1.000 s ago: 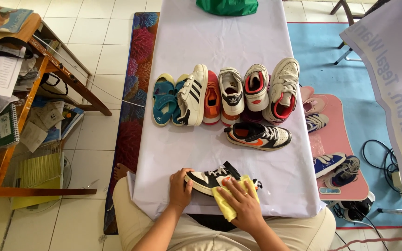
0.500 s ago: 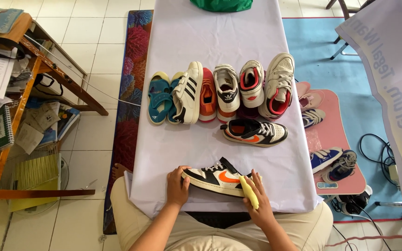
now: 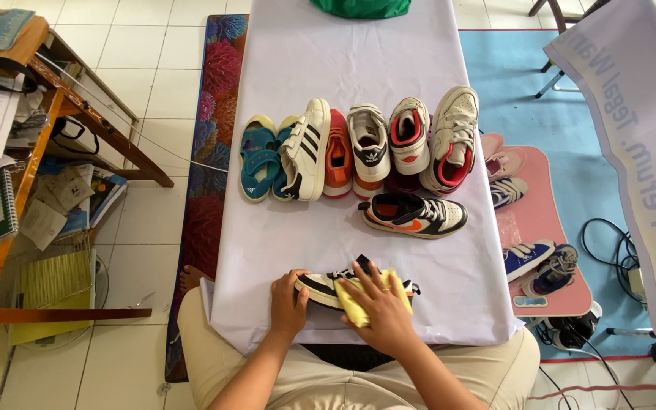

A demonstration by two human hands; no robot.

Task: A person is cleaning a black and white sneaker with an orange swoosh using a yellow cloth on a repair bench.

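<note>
at lower centre, your left hand (image 3: 288, 304) grips the sneaker (image 3: 326, 285); your right hand (image 3: 381, 311) presses the yellow cloth (image 3: 358, 307) flat, fingers spread.

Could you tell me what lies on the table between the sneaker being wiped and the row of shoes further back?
In the head view, one black, white and orange sneaker lies on its side between them.
</note>
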